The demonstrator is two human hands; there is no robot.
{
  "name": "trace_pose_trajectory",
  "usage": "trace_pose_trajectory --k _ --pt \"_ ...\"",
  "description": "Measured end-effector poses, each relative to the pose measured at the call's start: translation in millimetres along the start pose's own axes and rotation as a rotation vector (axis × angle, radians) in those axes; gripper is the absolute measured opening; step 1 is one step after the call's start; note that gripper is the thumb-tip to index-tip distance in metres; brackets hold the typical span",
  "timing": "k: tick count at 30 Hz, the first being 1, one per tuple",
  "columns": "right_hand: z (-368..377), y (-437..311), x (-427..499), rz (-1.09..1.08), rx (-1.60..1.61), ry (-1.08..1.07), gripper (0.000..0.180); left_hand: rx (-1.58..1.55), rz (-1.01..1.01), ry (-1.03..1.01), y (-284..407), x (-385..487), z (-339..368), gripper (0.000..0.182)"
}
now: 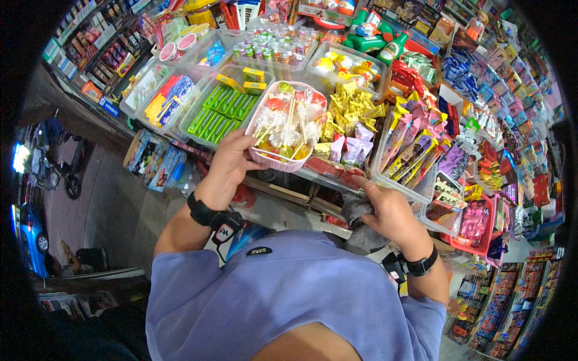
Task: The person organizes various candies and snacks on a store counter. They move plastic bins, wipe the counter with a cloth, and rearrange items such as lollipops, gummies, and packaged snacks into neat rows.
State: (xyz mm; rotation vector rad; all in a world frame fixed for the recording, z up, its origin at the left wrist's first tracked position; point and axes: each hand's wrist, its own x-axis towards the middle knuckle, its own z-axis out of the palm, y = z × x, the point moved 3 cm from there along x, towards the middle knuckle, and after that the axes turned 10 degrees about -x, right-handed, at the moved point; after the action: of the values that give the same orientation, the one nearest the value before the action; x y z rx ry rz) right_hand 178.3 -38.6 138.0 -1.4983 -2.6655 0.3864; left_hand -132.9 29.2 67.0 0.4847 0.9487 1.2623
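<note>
My left hand (229, 159) grips the near left side of a pink plastic basket (276, 161), thumb at the rim and fingers low on the wall. Wrapped lollipops (289, 118) with pale sticks fill the basket, which tilts towards me. My right hand (389, 211) holds a grey cloth (364, 232) that hangs below its fingers. Its thumb reaches the front edge of a clear bin (332, 173), which contains yellow-wrapped sweets (350, 106) and purple packets (356, 151). Left of the basket, a clear bin contains green gum packs (221, 115).
Green bottle-shaped containers (393, 47) stand at the back. To the right are a tub of long wrapped snacks (408, 155) and a red basket (474, 246). A box of packets (156, 160) hangs low at left. Beyond lies a floor (86, 221) with a blue car (34, 239).
</note>
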Motion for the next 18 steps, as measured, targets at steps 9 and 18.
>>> trace_pose_trajectory --k 9,18 --pt "-2 11 -27 0.053 0.013 -0.042 0.063 -0.134 0.299 0.119 -37 -5 8 0.038" --pt "-4 29 -70 0.246 0.176 0.047 0.06 -0.087 0.215 0.129 -47 11 -1 0.029"
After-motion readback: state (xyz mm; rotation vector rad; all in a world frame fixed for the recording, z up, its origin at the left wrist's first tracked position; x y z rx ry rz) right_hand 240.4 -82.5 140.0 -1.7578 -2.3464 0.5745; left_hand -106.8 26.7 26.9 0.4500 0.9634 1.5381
